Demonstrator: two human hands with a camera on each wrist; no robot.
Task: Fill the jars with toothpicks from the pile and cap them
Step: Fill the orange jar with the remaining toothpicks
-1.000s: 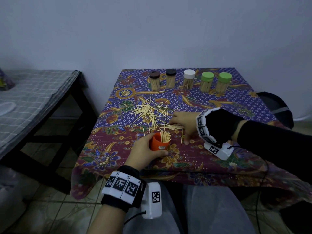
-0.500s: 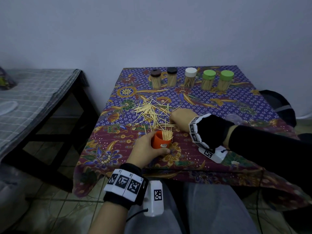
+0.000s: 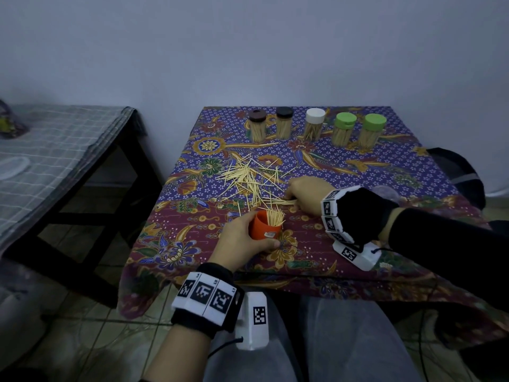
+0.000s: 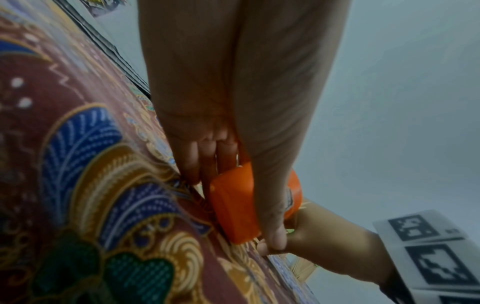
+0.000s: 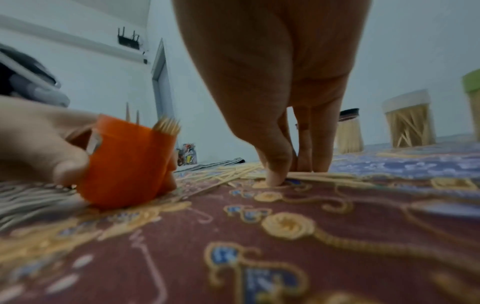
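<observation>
Batik tablecloth [image 3: 385,172]; grey checked cloth [image 3: 55,139] on the neighbouring dark table [image 3: 115,188].

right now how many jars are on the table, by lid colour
brown lid: 1
black lid: 1
white lid: 1
green lids: 2
orange jar, uncapped, held by left hand: 1
total: 6 jars

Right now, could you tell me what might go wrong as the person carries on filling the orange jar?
1. The orange jar is tilted in the left hand, toothpicks poking past its rim; more tilt could spill them.
2. The right hand pinches toothpicks flat on the cloth; some may slip free when lifted.
3. The pile is scattered, so a sweeping hand could push sticks farther away.
</observation>
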